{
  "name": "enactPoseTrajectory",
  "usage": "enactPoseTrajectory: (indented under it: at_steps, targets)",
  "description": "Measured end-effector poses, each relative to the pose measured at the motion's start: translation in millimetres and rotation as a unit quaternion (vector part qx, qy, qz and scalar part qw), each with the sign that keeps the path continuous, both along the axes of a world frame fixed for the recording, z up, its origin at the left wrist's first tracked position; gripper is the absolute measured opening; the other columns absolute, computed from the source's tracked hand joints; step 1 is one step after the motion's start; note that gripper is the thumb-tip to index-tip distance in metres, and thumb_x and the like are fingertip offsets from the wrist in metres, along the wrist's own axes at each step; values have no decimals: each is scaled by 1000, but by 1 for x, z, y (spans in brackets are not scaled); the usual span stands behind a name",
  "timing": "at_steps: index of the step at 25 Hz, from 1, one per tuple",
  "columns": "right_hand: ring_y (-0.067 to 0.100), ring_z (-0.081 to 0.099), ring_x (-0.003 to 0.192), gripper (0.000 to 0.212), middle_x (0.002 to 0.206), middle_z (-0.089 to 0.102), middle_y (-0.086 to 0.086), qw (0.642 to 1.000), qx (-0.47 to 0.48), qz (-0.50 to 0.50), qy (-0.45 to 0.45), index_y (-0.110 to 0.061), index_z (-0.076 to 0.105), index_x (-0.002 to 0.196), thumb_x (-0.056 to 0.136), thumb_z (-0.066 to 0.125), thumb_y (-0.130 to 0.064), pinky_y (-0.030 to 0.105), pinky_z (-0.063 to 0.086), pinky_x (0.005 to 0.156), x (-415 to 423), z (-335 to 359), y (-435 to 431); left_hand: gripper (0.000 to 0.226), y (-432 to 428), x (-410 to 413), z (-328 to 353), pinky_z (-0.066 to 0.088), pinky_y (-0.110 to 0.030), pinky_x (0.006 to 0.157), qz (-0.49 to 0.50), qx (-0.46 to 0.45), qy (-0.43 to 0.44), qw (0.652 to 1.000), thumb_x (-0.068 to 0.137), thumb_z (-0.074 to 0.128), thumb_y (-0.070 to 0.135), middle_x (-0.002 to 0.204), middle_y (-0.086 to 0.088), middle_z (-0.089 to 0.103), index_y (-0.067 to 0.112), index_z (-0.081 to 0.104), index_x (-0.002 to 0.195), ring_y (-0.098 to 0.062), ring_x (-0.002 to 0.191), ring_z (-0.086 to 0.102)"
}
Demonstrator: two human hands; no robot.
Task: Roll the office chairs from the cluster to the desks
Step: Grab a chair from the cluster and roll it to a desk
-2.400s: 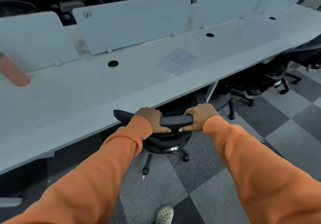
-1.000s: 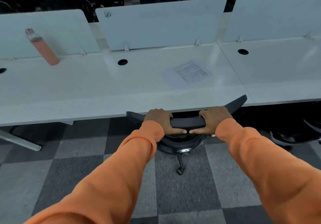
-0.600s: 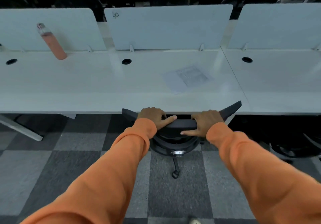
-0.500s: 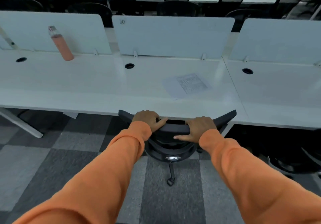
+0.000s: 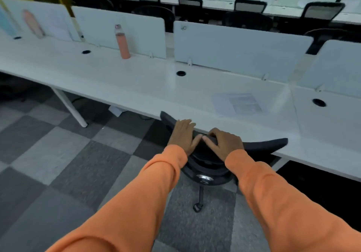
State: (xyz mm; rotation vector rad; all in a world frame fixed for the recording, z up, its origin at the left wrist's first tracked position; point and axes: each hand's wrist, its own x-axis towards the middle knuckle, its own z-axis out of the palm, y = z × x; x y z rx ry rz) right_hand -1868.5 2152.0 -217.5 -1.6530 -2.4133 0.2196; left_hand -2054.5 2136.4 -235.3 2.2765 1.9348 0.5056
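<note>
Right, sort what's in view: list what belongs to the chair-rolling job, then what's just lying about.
Job: black wheeled office chair, left hand and right hand on its backrest, long white desk.
Lying about: tall orange bottle, printed white paper sheet, pale divider panels, black chairs at the far desks.

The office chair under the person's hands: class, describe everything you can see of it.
The office chair is black, seen from above and behind. Its curved backrest top, seemingly plastic, lies at the white desk edge. Below show a silver hub, one leg and a caster on checked carpet. The left hand lies on the rim, fingers fairly straight; the right hand curls over it.
</note>
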Motion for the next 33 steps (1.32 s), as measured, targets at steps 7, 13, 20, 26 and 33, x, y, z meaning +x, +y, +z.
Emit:
enactPoseTrajectory:
  at_steps: [7,13,20,26,33]
  targets:
    - [15,46,128,42,129,57,-5,982,70,156,85,-23,54,126,87,61,-36,48,20,115,-158,-2,-7,66,-64,-115,14,9,-40,122,97,-69,47,992,94,51,33,159,-7,26,10,27,151,-21,146,22]
    - [14,51,126,51,134,58,-4,937,34,330,107,-21,53,134,87,61,-40,41,37,108,-345,14,-57,57,-151,-276,41,15,-34,120,245,-49,36,967,95,47,27,157,-6,32,11,35,149,-20,144,28]
    - [20,53,124,55,135,58,1,875,14,471,113,-17,52,136,89,60,-44,37,41,105,-535,29,-144,57,-288,-443,53,18,-33,117,412,-48,49,909,96,46,28,157,-7,32,11,34,149,-22,142,31]
    - [19,50,128,54,140,54,1,836,0,543,78,-19,48,140,93,57,-45,34,37,108,-627,30,-198,55,-354,-510,46,23,-36,117,495,-61,36,866,95,46,32,153,-7,38,12,37,147,-22,140,34]
    - [18,49,129,56,143,52,1,805,-22,591,43,-20,46,141,94,54,-48,33,38,107,-720,18,-198,54,-354,-577,31,28,-38,113,535,-108,20,838,97,42,36,152,-7,40,12,37,146,-24,137,39]
